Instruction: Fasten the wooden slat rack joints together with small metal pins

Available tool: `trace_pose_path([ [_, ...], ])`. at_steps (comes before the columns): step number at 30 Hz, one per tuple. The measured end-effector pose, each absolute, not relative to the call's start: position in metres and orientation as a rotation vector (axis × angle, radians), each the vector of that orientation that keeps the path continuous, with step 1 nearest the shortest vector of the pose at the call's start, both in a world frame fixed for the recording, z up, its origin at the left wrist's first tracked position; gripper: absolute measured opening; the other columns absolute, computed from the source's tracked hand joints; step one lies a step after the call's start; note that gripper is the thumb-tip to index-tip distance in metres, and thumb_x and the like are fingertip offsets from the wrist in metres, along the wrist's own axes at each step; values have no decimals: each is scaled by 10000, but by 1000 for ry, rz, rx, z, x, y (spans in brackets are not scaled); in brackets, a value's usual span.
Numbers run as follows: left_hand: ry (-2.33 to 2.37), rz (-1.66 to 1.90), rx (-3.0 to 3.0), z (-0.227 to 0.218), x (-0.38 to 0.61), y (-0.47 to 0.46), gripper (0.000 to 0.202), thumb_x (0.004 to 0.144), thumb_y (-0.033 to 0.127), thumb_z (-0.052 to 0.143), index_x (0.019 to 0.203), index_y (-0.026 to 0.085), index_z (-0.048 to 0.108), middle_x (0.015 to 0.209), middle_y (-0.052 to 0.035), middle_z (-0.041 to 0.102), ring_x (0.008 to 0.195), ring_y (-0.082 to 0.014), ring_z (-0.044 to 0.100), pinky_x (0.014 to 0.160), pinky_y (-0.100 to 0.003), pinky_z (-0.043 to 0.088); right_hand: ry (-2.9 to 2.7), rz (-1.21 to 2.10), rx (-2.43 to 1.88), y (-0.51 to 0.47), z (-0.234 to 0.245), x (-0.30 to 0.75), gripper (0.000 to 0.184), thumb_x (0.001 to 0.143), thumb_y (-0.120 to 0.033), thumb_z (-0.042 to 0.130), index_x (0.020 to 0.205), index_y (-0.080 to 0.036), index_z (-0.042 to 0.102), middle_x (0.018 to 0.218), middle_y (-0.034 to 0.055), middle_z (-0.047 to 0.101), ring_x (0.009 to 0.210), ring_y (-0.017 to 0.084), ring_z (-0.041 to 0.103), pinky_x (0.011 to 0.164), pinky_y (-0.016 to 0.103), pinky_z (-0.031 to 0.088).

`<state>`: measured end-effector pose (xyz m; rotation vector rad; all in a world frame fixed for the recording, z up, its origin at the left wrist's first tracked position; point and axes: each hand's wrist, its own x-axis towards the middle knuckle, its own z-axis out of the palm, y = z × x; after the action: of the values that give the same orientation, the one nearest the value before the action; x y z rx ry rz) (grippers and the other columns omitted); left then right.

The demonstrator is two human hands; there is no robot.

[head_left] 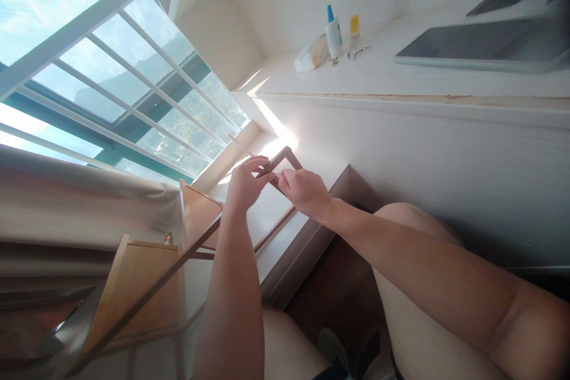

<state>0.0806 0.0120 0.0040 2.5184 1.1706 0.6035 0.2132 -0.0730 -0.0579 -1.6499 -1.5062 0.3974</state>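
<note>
Both my hands meet at the upper end of a brown wooden frame [291,158], which has a square-cornered end. My left hand [249,183] is closed around one of its bars, fingers on top and thumb beneath. Just right of it, my right hand [306,189] is closed in a pinch against the frame; whatever small thing sits in its fingers is mostly hidden. Long brown bars run down to the left, with light wooden panels [149,279] between them. A thin pale stick [239,143] pokes up behind my left hand.
On the white ledge [374,80] stand a white glue bottle [333,38] with a blue cap, a small yellow-topped container [354,25], small metal hardware [357,52], a plastic-wrapped packet [312,54] and a dark tablet [481,44]. A barred window [133,83] and curtain [89,205] are left.
</note>
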Motion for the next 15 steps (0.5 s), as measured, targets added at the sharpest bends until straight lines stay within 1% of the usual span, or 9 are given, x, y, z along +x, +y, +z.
trace_pose_path([
  [5, 1160, 608, 2506, 4, 80, 11, 295, 740, 272, 668, 1027, 209, 695, 1151, -42, 674, 861, -184, 658, 807, -332, 544, -1543, 344, -1681, -71, -54, 217, 378, 989, -390, 315, 816, -194, 587, 729, 93, 641, 720, 212, 597, 644, 300, 332],
  [9, 1164, 596, 2486, 4, 80, 12, 299, 738, 281, 669, 1023, 198, 697, 1172, -56, 663, 834, -179, 657, 811, -342, 546, -1593, 314, -1716, -72, -52, 215, 377, 990, -402, 318, 848, -191, 597, 743, 98, 653, 751, 223, 621, 655, 302, 354],
  [12, 1152, 602, 2478, 3, 79, 13, 292, 737, 264, 658, 1019, 200, 699, 1181, -56, 658, 826, -176, 655, 812, -347, 550, -1584, 304, -1693, -74, -53, 210, 350, 985, -393, 343, 871, -186, 601, 732, 100, 656, 756, 225, 630, 656, 302, 368],
  [15, 1142, 604, 2483, 1, 79, 14, 277, 741, 234, 638, 1008, 207, 702, 1174, -48, 661, 823, -175, 655, 808, -343, 552, -1564, 310, -1659, -74, -56, 206, 340, 981, -375, 362, 847, -175, 603, 718, 110, 654, 754, 230, 635, 659, 305, 379],
])
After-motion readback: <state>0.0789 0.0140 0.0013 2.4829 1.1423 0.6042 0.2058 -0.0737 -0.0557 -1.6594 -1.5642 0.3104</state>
